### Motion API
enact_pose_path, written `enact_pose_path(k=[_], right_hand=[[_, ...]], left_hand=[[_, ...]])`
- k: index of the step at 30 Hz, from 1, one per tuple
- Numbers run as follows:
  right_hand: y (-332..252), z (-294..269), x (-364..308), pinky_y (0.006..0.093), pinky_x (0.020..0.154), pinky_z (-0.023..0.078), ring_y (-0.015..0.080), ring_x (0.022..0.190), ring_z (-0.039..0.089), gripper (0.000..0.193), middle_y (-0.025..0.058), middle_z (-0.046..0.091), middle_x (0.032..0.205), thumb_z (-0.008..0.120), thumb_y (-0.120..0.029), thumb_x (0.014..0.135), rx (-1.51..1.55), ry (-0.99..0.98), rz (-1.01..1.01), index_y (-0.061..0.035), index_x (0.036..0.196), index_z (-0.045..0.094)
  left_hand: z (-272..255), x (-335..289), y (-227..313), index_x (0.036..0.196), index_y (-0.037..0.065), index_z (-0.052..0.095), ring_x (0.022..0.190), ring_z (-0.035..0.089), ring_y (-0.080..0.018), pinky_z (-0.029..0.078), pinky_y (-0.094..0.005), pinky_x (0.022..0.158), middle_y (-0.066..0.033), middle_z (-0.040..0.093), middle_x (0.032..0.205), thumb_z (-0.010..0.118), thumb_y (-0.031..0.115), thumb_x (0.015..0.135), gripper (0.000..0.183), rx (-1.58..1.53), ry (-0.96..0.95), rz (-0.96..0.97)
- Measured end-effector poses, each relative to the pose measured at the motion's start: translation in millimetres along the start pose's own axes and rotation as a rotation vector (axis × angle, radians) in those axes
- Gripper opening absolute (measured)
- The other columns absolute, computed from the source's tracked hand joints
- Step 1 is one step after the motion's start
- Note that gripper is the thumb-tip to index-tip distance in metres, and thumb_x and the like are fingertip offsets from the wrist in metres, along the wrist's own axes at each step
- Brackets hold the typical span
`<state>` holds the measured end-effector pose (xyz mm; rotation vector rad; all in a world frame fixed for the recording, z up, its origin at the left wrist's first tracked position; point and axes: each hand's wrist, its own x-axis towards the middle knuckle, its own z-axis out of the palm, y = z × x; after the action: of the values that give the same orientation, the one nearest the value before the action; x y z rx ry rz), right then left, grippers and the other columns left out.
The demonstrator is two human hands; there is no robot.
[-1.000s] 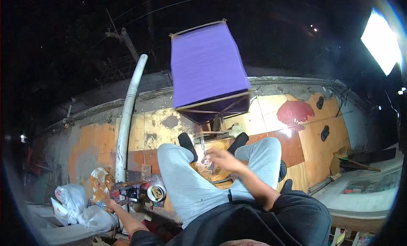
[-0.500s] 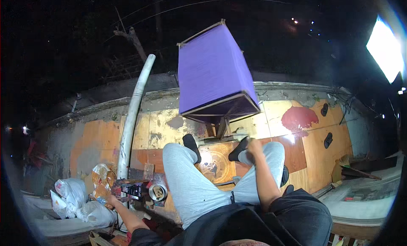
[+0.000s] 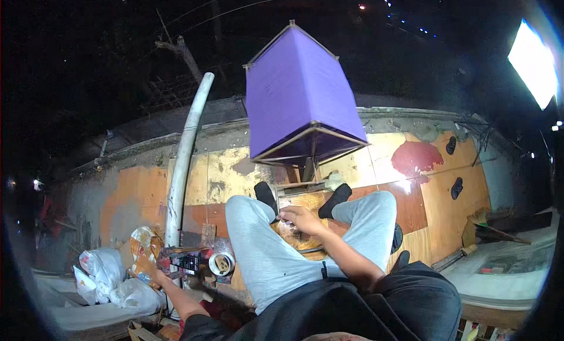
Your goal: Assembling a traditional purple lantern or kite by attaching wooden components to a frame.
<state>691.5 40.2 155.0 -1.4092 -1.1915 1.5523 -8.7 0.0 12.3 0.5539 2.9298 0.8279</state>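
Observation:
A tall purple-covered box frame [image 3: 299,100], edged with thin sticks, stands before me on a wooden post base. It is open underneath. My right hand [image 3: 301,219] hovers between my knees, over a patterned square board [image 3: 305,241]. Its fingers stretch toward the left and I see nothing held in them. My left hand [image 3: 154,279] is far to the left, at the lower end of an orange and white plastic packet [image 3: 144,247]. The fingers of that hand are hidden, so their grip does not show.
White plastic bags [image 3: 100,267] lie beside the packet. A round tin [image 3: 221,263] with brownish contents and a small dark device [image 3: 184,263] are near my left knee. A long pale pipe [image 3: 185,164] rises at left. Dark slippers [image 3: 456,188] and a broom [image 3: 487,226] lie right.
My right hand has moved left, from beside my right knee to between my knees. The purple frame has turned, bringing a corner toward me. My left hand stays at the packet.

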Motion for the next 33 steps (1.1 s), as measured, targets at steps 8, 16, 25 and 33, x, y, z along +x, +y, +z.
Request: enact_pose_path(k=[8,16,25,33], right_hand=[[-44.2,-106.1,-33.3,0.0267,0.066,0.042,0.0106,0.07,0.052,0.031,0.0034,0.057,0.075,0.044,-0.027,0.096,0.094,0.479,-0.1,-0.0019,0.086,0.06],[98.2,-177.3,18.5,0.034,0.061,0.045,0.0207,0.061,0.055,0.028,0.0101,0.057,0.069,0.046,-0.02,0.092,0.092,0.886,0.038,0.0029,0.081,0.057],[165.6,-15.9,80.7,0.0431,0.073,0.048,0.035,0.082,0.062,0.045,0.0226,0.064,0.093,0.062,-0.027,0.084,-0.462,0.52,0.196,0.0055,0.112,0.05],[3.0,1.9,8.3,0.0311,0.08,0.049,0.0186,0.104,0.057,0.04,0.0127,0.06,0.115,0.045,-0.022,0.097,0.31,-0.153,0.181,0.0012,0.129,0.044]], left_hand=[[5.1,3.5,2.8,0.108,-0.007,0.06,0.099,0.06,-0.0356,0.046,-0.0439,0.081,-0.0226,0.061,0.111,0.041,0.031,0.091,0.046,0.008,0.009,0.014],[-6.7,-6.8,-0.1,0.114,-0.007,0.058,0.105,0.058,-0.0368,0.044,-0.0418,0.088,-0.0242,0.057,0.121,0.046,0.026,0.089,0.043,0.118,-0.101,0.1],[-5.9,-14.1,-0.7,0.11,-0.006,0.06,0.106,0.057,-0.0382,0.042,-0.0436,0.09,-0.0249,0.059,0.118,0.044,0.026,0.089,0.041,0.091,0.005,0.095],[0.7,-0.8,-7.0,0.107,-0.004,0.062,0.106,0.056,-0.0397,0.041,-0.0455,0.091,-0.0255,0.06,0.115,0.041,0.025,0.09,0.04,0.411,0.031,0.234]])
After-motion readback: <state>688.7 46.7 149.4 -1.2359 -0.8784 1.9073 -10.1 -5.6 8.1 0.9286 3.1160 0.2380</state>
